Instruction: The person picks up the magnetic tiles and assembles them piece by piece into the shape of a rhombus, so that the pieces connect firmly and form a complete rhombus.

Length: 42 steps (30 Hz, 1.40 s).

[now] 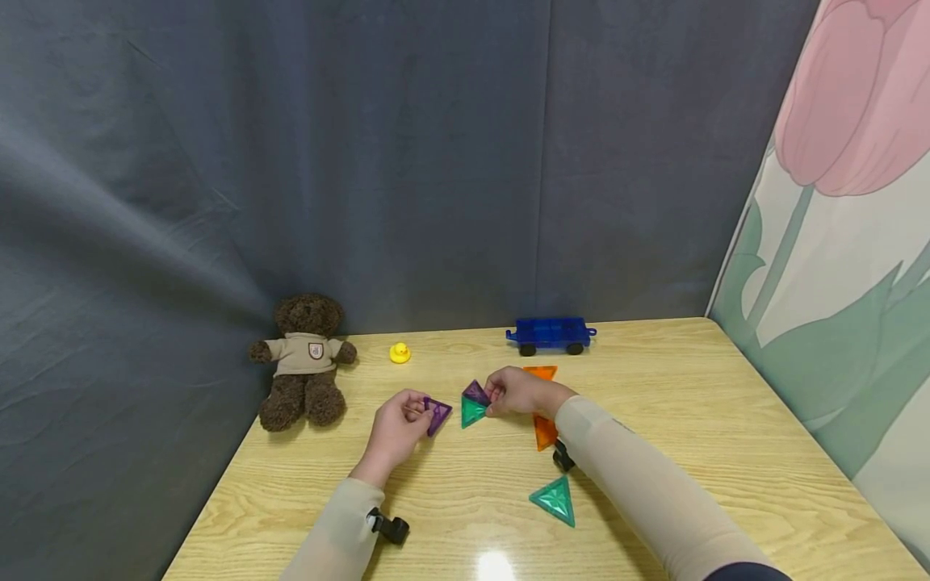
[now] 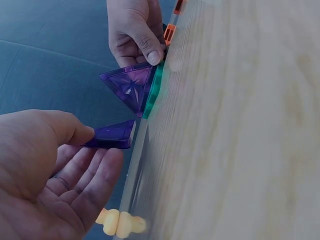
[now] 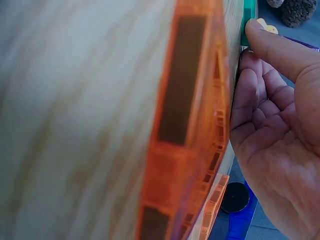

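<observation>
My left hand (image 1: 398, 429) pinches a purple triangular magnetic tile (image 1: 439, 415) between thumb and fingers, just above the table. To its right, a second purple triangular tile (image 2: 127, 86) stands tilted up, its lower edge along a green triangular tile (image 1: 472, 411) on the table. My right hand (image 1: 519, 390) pinches that second purple tile at its right corner, where it meets the green one. The thumb covers that corner in the left wrist view. A small gap separates the two purple tiles.
Orange tiles (image 1: 545, 434) lie beneath and beside my right forearm. Nearer me is another green triangular tile (image 1: 555, 500). A blue wheeled cart (image 1: 550, 332), a yellow rubber duck (image 1: 400, 353) and a brown teddy bear (image 1: 305, 359) stand along the back.
</observation>
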{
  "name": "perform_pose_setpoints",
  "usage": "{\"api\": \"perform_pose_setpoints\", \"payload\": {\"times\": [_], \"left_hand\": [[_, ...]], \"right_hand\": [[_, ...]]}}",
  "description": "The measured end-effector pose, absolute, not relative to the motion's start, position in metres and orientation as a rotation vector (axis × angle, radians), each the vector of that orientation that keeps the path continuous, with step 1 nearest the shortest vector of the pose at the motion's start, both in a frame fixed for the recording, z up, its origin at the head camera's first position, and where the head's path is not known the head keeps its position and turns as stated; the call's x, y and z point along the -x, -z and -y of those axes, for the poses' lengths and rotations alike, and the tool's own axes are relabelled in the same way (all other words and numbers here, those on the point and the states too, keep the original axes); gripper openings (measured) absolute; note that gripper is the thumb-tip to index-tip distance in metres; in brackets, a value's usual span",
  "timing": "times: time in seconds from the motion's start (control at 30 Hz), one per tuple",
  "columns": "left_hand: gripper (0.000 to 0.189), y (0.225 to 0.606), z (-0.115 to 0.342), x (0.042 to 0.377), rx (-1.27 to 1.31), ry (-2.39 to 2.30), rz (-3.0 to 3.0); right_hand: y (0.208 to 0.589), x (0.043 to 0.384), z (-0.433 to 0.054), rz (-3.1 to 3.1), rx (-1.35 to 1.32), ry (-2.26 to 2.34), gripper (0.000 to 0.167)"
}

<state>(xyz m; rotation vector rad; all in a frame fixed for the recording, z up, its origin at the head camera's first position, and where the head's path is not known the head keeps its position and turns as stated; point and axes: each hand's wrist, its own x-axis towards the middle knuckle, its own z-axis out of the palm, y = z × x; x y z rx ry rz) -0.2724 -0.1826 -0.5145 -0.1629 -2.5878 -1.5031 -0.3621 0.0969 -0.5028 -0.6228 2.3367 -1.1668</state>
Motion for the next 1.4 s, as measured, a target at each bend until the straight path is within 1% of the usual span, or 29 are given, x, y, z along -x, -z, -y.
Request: {"api": "perform_pose_setpoints", "payload": {"times": [0.3,0.47,0.97,1.4], "left_hand": [[0.017,0.511,0.176,0.279,0.112,1.508,2.592],[0.016,0.510,0.172,0.282,0.126,1.507,2.571],[0.019,0.512,0.160,0.290,0.082,1.525,2.542],[0.020,0.513,0.148,0.291,0.078,1.576,2.537]], "right_hand": [[0.504,0.362,-0.097,-2.319,0.634,1.194,0.020],[0.502,0.362,-0.098,-2.327,0.631,1.176,0.019],[0.500,0.361,-0.097,-2.337,0.636,1.162,0.019],[0.501,0.361,-0.098,-2.325,0.631,1.188,0.018]]}}
